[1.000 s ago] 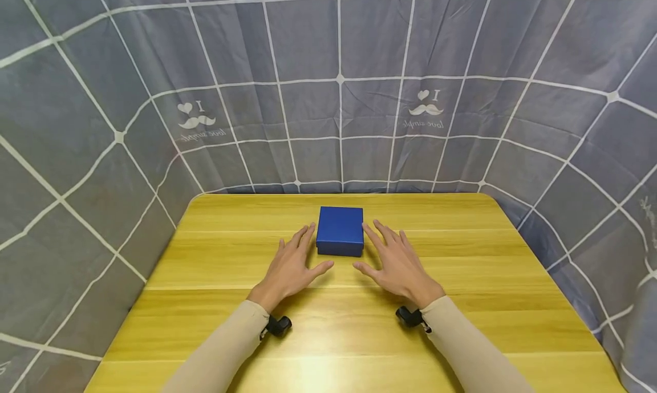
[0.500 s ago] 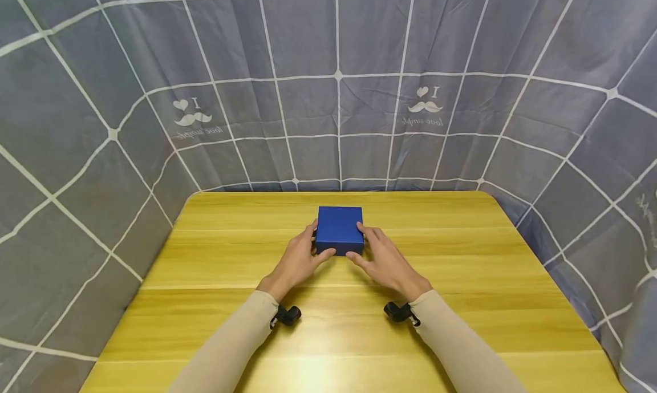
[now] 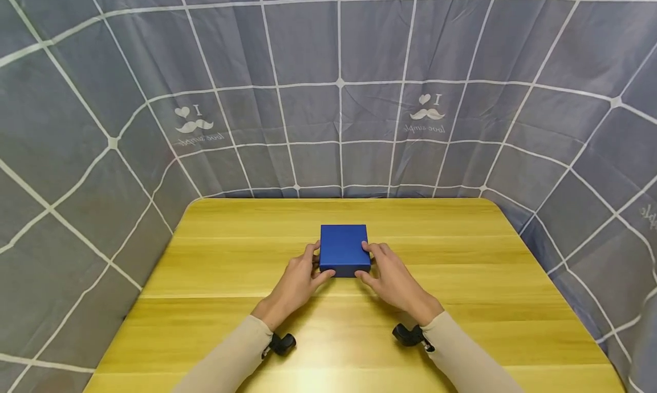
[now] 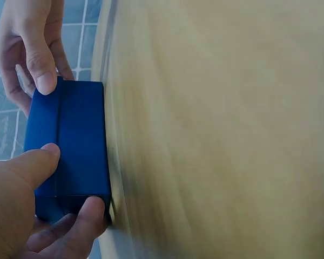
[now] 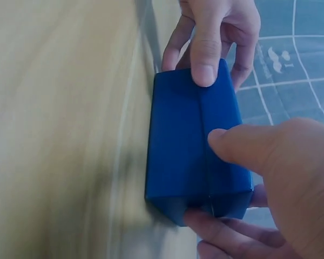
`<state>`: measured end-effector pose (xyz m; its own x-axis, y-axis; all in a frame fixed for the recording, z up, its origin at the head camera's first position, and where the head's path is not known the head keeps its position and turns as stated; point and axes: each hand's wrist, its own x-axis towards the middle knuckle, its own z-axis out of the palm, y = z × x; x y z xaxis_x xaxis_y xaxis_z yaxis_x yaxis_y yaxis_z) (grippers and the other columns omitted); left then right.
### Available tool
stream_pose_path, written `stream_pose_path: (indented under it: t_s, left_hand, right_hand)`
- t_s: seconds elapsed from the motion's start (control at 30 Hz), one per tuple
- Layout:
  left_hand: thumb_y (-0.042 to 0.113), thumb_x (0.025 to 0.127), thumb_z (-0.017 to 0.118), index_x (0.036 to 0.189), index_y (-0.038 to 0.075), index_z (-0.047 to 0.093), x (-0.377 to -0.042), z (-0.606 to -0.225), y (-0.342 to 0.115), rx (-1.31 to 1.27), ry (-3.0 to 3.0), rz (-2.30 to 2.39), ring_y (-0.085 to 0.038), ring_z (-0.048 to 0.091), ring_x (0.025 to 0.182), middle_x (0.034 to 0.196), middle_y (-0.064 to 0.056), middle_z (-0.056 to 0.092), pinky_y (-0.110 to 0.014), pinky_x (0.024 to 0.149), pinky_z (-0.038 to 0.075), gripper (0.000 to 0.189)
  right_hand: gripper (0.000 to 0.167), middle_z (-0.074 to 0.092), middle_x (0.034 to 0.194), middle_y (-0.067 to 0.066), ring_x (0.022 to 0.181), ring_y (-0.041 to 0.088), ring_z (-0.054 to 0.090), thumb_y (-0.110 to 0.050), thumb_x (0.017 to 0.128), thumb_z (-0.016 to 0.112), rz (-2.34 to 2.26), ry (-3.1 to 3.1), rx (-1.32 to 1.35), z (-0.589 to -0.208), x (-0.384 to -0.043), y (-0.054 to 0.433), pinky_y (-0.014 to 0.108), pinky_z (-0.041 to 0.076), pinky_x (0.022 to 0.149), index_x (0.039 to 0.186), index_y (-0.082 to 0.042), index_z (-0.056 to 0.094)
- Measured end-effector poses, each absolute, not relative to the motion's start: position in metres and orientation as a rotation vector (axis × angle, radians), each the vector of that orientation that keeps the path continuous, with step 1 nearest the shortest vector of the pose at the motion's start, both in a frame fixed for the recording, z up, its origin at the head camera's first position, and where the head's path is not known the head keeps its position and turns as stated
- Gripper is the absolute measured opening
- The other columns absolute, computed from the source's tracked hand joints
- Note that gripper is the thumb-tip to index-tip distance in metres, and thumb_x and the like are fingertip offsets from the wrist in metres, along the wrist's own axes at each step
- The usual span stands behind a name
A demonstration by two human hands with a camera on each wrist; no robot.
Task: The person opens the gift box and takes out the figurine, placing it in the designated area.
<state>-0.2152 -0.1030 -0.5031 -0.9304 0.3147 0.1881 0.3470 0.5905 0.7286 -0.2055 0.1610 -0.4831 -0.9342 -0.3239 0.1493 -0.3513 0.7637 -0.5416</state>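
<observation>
A blue lidded box [image 3: 344, 246] sits near the middle of the wooden table, between both hands. My left hand [image 3: 297, 279] grips its left side, the thumb on the front face and the other fingers along the side. On the opposite side my right hand [image 3: 395, 276] holds it likewise, one finger reaching the top edge. In the left wrist view a seam runs along the box [image 4: 78, 140], with a thumb pressed near it. The right wrist view shows the same seam on the box [image 5: 178, 135], and fingers curled round its end. Its inside is hidden.
The yellow wooden table [image 3: 246, 222] has rounded far corners. A grey curtain [image 3: 308, 113] with white grid lines hangs behind it and along both sides. Each wrist wears a small black camera [image 3: 282, 344] on a strap.
Both hands, first spread beside the box, have closed in and taken hold of its sides. The box has then come a little nearer to me.
</observation>
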Motion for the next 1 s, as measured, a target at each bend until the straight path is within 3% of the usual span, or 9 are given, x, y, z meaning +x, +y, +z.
stream_pose_path:
  t_s: [0.13, 0.4, 1.0]
  left_hand:
    - [0.024, 0.112, 0.081, 0.172, -0.006, 0.042, -0.209, -0.504, -0.103, -0.610, -2.775, -1.306, -0.036, 0.082, 0.133, 0.146, -0.027, 0.079, -0.044, 0.108, 0.068, 0.078]
    - [0.022, 0.110, 0.084, 0.168, -0.008, 0.045, -0.192, -0.502, -0.105, -0.636, -2.762, -1.345, -0.035, 0.083, 0.131, 0.143, -0.028, 0.080, -0.044, 0.108, 0.068, 0.075]
    - [0.019, 0.106, 0.089, 0.159, -0.009, 0.050, -0.163, -0.501, -0.104, -0.655, -2.742, -1.429, -0.035, 0.086, 0.122, 0.134, -0.029, 0.083, -0.039, 0.100, 0.071, 0.071]
  right_hand:
    - [0.073, 0.067, 0.153, 0.027, 0.125, 0.036, 0.071, -0.026, 0.109, 0.086, 0.888, -2.891, 0.561, -0.483, -0.194, 0.164, 0.052, 0.064, 0.106, 0.169, 0.002, 0.055]
    - [0.073, 0.069, 0.148, 0.022, 0.120, 0.030, 0.076, -0.024, 0.107, 0.089, 0.924, -2.904, 0.551, -0.482, -0.178, 0.167, 0.045, 0.067, 0.101, 0.168, 0.000, 0.057]
    - [0.047, 0.068, 0.149, 0.020, 0.114, 0.026, 0.081, -0.015, 0.105, 0.090, 1.032, -2.903, 0.599, -0.477, -0.152, 0.178, 0.042, 0.070, 0.097, 0.143, -0.006, 0.065]
